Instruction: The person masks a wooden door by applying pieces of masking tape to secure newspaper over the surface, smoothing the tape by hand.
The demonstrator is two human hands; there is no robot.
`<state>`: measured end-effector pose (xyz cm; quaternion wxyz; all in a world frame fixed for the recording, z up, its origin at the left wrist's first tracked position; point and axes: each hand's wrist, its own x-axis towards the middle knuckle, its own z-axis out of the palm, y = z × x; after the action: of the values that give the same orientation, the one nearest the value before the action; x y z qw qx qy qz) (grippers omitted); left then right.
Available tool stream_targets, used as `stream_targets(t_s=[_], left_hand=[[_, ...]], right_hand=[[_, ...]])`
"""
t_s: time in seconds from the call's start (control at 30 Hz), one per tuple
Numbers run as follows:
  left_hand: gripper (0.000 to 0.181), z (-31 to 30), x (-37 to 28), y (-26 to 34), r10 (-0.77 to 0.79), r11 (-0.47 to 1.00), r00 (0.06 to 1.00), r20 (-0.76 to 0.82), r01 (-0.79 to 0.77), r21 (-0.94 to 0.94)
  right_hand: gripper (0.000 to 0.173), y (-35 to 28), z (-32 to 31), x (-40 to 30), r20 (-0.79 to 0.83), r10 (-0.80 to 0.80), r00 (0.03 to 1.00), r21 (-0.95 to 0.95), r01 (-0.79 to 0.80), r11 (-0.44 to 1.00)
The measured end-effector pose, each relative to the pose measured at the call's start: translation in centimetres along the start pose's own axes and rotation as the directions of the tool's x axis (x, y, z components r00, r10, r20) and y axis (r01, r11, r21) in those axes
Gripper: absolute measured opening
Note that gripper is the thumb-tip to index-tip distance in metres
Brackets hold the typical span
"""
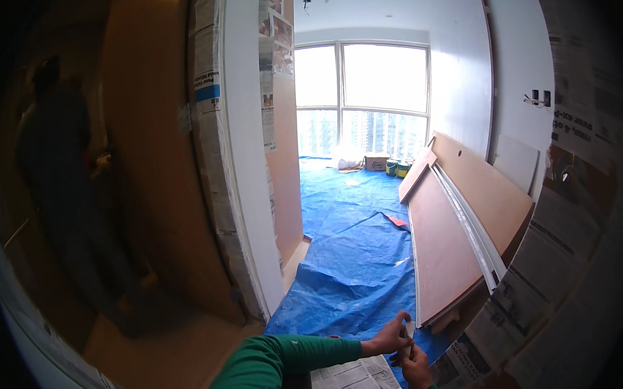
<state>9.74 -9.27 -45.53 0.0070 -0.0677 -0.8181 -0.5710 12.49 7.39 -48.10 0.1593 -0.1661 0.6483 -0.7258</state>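
Both hands meet low in the picture, over the edge of a blue tarpaulin. My left hand reaches in from the left in a green sleeve and grips the upper part of a small pale piece. Just below, my right hand has its fingers closed around the lower part of the same piece. Fingers hide much of it, so what it is cannot be made out. Under my left forearm lie printed newspaper sheets.
Boards and pale metal strips lean along the right wall. A newspaper-covered door is close at right, a white door frame at left. Beyond the frame stands a person. Paint buckets and a cardboard box sit by the window.
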Motion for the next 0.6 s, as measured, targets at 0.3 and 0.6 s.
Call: stream_targets(t_s=[0.3,0.6], left_hand=[[0.064,-2.9,-1.1,-0.7,0.013,1.000,0.998,-0.067,-0.013,0.001],[0.065,-8.3,1.6,-1.0,0.230,0.965,0.920,-0.318,-0.173,0.197]], right_hand=[[0.019,1.2,1.6,1.3,0.084,-0.004,0.996,0.081,-0.003,0.997],[0.040,-1.8,0.6,3.4,-0.032,-0.513,0.858,-0.610,0.390,0.690]])
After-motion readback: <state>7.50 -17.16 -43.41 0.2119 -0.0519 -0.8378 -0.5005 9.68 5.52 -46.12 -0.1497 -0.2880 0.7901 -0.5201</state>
